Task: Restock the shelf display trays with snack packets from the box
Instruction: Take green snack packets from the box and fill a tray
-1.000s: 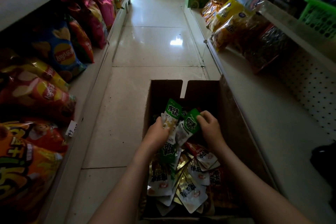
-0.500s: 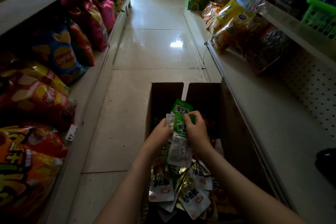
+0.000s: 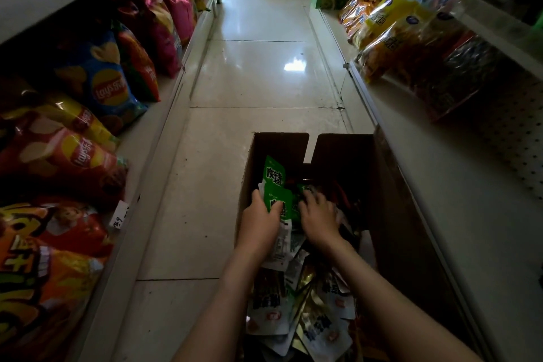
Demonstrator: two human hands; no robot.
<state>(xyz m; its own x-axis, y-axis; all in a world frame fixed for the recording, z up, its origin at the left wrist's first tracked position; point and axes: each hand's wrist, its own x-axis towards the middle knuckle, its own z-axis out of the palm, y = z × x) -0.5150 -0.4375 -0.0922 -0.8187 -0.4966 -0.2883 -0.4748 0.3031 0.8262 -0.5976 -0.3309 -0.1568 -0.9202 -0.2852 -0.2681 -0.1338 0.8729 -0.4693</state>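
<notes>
Head view, lower centre: I see the left hand gripping green packets upright, long axis up-frame, inside the box. Just right, the right hand is nearer the pile, fingers curled onto it; I cannot tell if they grip.

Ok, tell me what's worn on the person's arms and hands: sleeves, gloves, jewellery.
The left hand and right hand are ungloved, with no ring, watch or bracelet in view. The left forearm and right forearm are bare to the picture's bottom edge, so any sleeve ends out of view. Dim light may hide small details.
</notes>
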